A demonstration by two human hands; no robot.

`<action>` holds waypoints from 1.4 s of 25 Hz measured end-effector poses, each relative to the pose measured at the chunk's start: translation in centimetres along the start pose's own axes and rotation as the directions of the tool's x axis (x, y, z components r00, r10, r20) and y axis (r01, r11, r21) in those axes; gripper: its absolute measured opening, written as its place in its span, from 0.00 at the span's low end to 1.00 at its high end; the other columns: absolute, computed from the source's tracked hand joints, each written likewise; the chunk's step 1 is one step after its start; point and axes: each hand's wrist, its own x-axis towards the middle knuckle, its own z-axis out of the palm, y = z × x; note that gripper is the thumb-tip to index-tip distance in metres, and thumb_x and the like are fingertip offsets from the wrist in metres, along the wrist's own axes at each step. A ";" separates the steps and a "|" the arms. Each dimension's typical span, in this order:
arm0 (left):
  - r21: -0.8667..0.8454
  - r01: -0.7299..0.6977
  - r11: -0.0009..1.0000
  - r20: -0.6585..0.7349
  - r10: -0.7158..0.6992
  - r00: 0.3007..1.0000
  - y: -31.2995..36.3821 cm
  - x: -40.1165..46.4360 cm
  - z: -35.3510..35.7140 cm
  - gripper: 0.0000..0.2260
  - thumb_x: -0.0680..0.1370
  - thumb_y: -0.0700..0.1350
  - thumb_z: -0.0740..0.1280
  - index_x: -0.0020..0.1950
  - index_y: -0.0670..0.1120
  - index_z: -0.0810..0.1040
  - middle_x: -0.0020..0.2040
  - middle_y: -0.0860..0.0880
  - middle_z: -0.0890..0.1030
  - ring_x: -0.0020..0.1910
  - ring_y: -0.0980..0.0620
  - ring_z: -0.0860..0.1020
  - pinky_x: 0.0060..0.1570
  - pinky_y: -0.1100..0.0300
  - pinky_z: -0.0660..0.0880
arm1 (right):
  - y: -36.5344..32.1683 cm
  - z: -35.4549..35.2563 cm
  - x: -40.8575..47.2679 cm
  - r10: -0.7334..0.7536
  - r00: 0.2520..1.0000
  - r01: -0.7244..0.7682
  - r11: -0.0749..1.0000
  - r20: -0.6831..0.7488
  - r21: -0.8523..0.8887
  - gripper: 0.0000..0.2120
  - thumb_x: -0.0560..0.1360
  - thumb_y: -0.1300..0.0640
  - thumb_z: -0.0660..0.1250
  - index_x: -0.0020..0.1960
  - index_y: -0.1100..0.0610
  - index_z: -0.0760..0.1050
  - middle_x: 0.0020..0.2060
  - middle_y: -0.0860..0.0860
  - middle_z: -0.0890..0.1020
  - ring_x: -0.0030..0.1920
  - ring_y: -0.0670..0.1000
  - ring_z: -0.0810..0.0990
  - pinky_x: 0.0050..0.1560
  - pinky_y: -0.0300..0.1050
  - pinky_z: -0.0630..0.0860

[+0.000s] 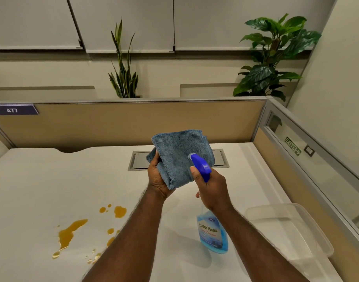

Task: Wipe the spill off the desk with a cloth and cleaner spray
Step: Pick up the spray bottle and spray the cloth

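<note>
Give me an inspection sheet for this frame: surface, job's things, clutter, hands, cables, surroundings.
Surface: white desk, amber spill in patches and drops at near left, not yet wiped.
Job's things: folded blue cloth held above the desk; spray bottle of blue cleaner, its nozzle pointing at the cloth.
Clutter: clear plastic tub at near right.
Hands: left hand grips the cloth; right hand grips the bottle's neck, finger at the trigger.
Cables: nothing seen; closed grommet hatch behind the cloth.
Surroundings: tan partition with tag 477; two plants behind; exit sign on the right panel.
</note>
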 end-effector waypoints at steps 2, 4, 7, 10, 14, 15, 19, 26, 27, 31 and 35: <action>0.002 0.001 1.000 -0.013 -0.001 1.000 0.0 -0.1 0.0 0.26 0.80 0.59 0.54 0.55 0.42 0.84 0.56 0.38 0.83 0.54 0.38 0.82 0.47 0.44 0.80 | 0.0 -0.1 0.2 -0.015 1.000 0.015 1.000 0.000 -0.006 0.21 0.71 0.33 0.62 0.35 0.49 0.72 0.25 0.50 0.77 0.26 0.51 0.80 0.35 0.52 0.80; -0.008 -0.001 1.000 -0.014 0.001 1.000 -0.1 -0.3 -0.1 0.26 0.80 0.59 0.54 0.55 0.42 0.84 0.55 0.38 0.84 0.54 0.38 0.82 0.46 0.44 0.80 | -0.1 -0.2 0.4 -0.022 1.000 0.022 1.000 0.014 0.001 0.22 0.69 0.30 0.60 0.34 0.49 0.71 0.23 0.48 0.76 0.25 0.49 0.80 0.34 0.48 0.79; -0.020 0.003 1.000 0.004 -0.003 1.000 -0.2 -0.5 -0.3 0.26 0.80 0.59 0.54 0.55 0.42 0.84 0.55 0.38 0.83 0.54 0.38 0.82 0.47 0.44 0.80 | -0.1 -0.3 0.7 -0.015 0.999 0.015 1.000 0.032 0.021 0.27 0.66 0.26 0.57 0.35 0.51 0.73 0.20 0.47 0.76 0.22 0.47 0.79 0.29 0.38 0.76; -0.023 0.003 1.000 0.023 -0.002 1.000 -0.2 -0.7 -0.5 0.26 0.80 0.59 0.55 0.55 0.42 0.84 0.56 0.39 0.83 0.55 0.39 0.82 0.48 0.44 0.79 | 0.0 -0.1 0.8 -0.026 0.999 0.025 0.999 0.023 0.028 0.24 0.67 0.27 0.58 0.34 0.49 0.72 0.20 0.47 0.76 0.22 0.46 0.79 0.27 0.33 0.74; -0.019 -0.017 1.000 0.021 0.017 1.000 -0.2 -0.8 -0.5 0.23 0.76 0.58 0.60 0.55 0.43 0.84 0.55 0.39 0.84 0.54 0.38 0.82 0.47 0.43 0.80 | 0.8 0.0 0.6 -0.025 1.000 0.025 1.000 -0.004 0.015 0.18 0.71 0.33 0.61 0.35 0.47 0.71 0.24 0.48 0.77 0.23 0.46 0.79 0.26 0.31 0.73; -0.027 -0.019 0.999 0.015 0.019 1.000 -0.2 -0.9 -0.5 0.23 0.75 0.58 0.61 0.54 0.43 0.85 0.55 0.39 0.84 0.54 0.38 0.82 0.47 0.43 0.80 | 1.0 0.0 0.5 -0.030 0.999 0.030 1.000 -0.010 0.005 0.17 0.73 0.35 0.62 0.35 0.47 0.71 0.24 0.48 0.77 0.23 0.46 0.79 0.26 0.32 0.73; -0.047 -0.010 0.999 0.026 0.011 1.000 -0.4 -1.2 -0.8 0.23 0.75 0.58 0.61 0.53 0.43 0.85 0.54 0.40 0.84 0.53 0.39 0.83 0.46 0.43 0.80 | 1.4 0.2 0.2 -0.035 0.999 0.037 0.999 -0.038 0.038 0.14 0.74 0.39 0.64 0.37 0.47 0.71 0.27 0.51 0.78 0.24 0.47 0.79 0.25 0.33 0.73; -0.103 -0.064 0.993 -0.066 0.057 0.996 -0.2 -1.7 -1.6 0.24 0.80 0.58 0.55 0.51 0.45 0.86 0.51 0.42 0.85 0.50 0.40 0.84 0.47 0.42 0.80 | 2.3 0.4 -2.4 -0.032 0.972 0.054 0.994 -0.232 0.092 0.10 0.74 0.38 0.63 0.41 0.43 0.70 0.31 0.47 0.76 0.32 0.51 0.79 0.31 0.39 0.78; -0.112 -0.082 0.990 -0.082 0.073 0.994 -0.1 -1.9 -2.0 0.24 0.80 0.58 0.54 0.50 0.45 0.86 0.50 0.43 0.85 0.49 0.41 0.84 0.46 0.42 0.80 | 2.6 0.5 -3.1 -0.018 0.962 0.044 0.995 -0.274 0.087 0.11 0.74 0.37 0.62 0.42 0.44 0.71 0.32 0.48 0.76 0.33 0.54 0.79 0.33 0.45 0.80; -0.135 -0.148 0.980 -0.145 0.128 0.981 0.0 -3.0 -3.7 0.23 0.81 0.56 0.54 0.49 0.47 0.86 0.48 0.45 0.85 0.48 0.42 0.84 0.46 0.43 0.80 | 3.6 1.2 -4.9 0.027 0.905 0.002 0.998 -0.425 0.069 0.22 0.74 0.35 0.61 0.45 0.55 0.75 0.34 0.50 0.78 0.34 0.53 0.77 0.39 0.53 0.80; -0.122 -0.156 0.980 -0.174 0.134 0.976 -0.1 -4.1 -5.1 0.23 0.80 0.57 0.54 0.49 0.47 0.85 0.49 0.46 0.85 0.50 0.43 0.83 0.48 0.44 0.80 | 3.2 1.8 -5.0 0.038 0.859 -0.026 0.999 -0.510 0.031 0.24 0.74 0.36 0.62 0.47 0.58 0.76 0.36 0.52 0.79 0.36 0.52 0.76 0.40 0.51 0.79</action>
